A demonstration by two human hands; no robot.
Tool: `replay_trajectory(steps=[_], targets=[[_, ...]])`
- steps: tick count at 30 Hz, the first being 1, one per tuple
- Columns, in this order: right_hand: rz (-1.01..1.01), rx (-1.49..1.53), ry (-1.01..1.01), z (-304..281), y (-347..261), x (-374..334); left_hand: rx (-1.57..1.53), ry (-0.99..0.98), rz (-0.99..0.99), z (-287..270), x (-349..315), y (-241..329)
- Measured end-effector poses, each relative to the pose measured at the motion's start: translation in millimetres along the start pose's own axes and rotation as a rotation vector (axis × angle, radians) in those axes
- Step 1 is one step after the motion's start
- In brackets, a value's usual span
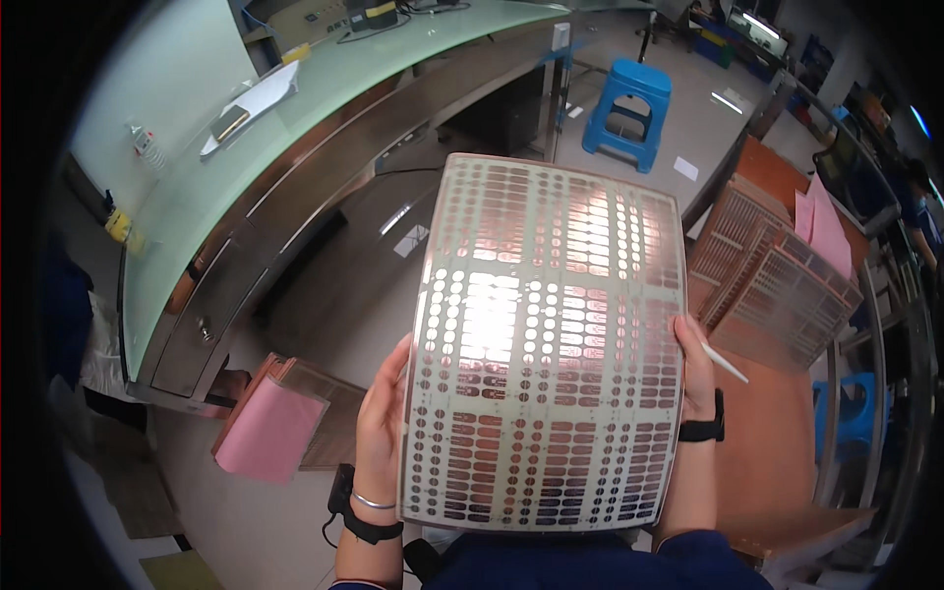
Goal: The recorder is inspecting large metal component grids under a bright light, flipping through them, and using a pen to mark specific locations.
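Nearest the camera, a patterned panel [547, 344] is catching strong glare. In handling it well, we should be pressing evenly on its edges, keeping skin off its shiny face and tilting it gently to shift the reflection. Our left hand [380, 421] is clasping its left edge and our right hand [697, 370] its right, so the panel is sitting between them; a white pen-like tool [728, 365] is jutting outward from the right hand.
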State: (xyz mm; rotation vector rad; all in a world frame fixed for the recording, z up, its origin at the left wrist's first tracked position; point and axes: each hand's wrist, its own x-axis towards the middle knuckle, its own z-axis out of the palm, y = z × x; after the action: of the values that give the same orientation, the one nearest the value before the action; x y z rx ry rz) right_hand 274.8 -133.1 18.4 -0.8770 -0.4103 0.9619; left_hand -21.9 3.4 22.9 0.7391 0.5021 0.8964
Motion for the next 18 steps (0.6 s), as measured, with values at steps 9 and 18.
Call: replay_trajectory(steps=[9,18], targets=[[-0.078,0.307,0.009,16,50,-8,-0.365,0.148,0.11,3,-24,-50],[-0.265,0.218,0.02,-25,-15,-3,-0.154,0.186,0.02,-60,-27,-17]])
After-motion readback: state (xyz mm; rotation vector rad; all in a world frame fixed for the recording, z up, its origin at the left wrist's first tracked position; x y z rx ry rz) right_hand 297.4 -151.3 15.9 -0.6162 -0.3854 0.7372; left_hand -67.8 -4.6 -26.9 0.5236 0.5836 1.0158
